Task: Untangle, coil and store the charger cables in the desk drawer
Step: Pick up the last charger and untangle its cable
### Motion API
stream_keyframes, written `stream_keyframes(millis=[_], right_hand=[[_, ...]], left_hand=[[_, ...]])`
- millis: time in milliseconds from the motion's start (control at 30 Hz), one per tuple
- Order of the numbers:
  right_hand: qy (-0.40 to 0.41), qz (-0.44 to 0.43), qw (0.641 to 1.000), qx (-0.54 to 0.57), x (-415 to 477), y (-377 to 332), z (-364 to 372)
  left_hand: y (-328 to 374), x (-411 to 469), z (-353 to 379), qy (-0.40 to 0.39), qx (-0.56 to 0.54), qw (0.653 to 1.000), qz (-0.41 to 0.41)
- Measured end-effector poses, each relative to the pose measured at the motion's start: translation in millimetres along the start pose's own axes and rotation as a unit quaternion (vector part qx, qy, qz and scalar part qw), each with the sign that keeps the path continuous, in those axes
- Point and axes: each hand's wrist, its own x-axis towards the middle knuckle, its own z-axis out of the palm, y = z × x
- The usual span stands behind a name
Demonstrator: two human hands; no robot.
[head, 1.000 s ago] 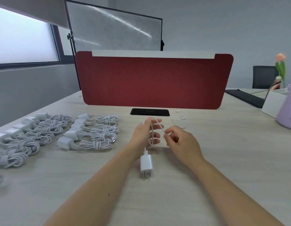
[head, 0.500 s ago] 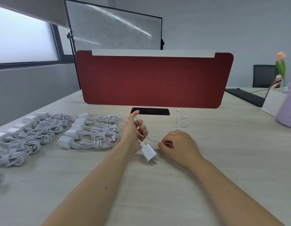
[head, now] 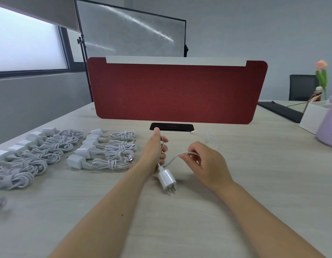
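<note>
A white charger plug (head: 167, 178) hangs just above the desk below my left hand (head: 155, 148), which grips loops of its white cable (head: 172, 159). My right hand (head: 205, 159) pinches the same cable a little to the right, and the loose end (head: 208, 135) trails away toward the red divider. To the left lie two rows of coiled white chargers (head: 113, 148), with more coiled ones (head: 31, 161) farther left. No drawer is in view.
A red divider panel (head: 176, 92) stands across the desk behind a black cable port (head: 171, 126). A lilac container (head: 329, 123) and a white box (head: 310, 118) stand at the right edge. A black chair (head: 303, 87) is behind them.
My left hand has wound more cable and turned upright, lifting the plug off the desk. My right hand rose and feeds the cable from the right; the loose end has shortened.
</note>
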Motion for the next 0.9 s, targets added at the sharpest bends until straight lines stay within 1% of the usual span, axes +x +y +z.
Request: stream_keyframes(millis=[133,200,267,367,433,533,667,800,900], right_hand=[[0.022,0.067,0.997,0.018,0,-2,-3],[0.021,0.12,0.992,0.019,1,-1,-4],[0.01,0.158,0.987,0.038,2,2,-4],[-0.012,0.172,0.981,0.089,3,5,-3],[-0.023,0.179,0.978,0.103,3,6,-2],[-0.019,0.182,0.977,0.114,2,6,-2],[-0.03,0.176,0.977,0.116,1,6,-2],[-0.026,0.17,0.977,0.124,1,9,1],[-0.018,0.169,0.978,0.124,2,7,2]], left_hand=[[-2,-10,5,-0.102,0.07,0.992,-0.008],[-4,-13,7,-0.16,0.112,0.981,-0.002],[-4,-17,10,-0.2,0.147,0.969,-0.004],[-4,-21,14,-0.241,0.192,0.951,-0.011],[-4,-22,14,-0.266,0.207,0.941,-0.012],[-2,-24,15,-0.279,0.224,0.934,-0.015],[-1,-25,14,-0.272,0.283,0.92,0.023],[-2,-25,11,-0.305,0.25,0.919,-0.003],[-3,-25,13,-0.299,0.228,0.927,-0.011]])
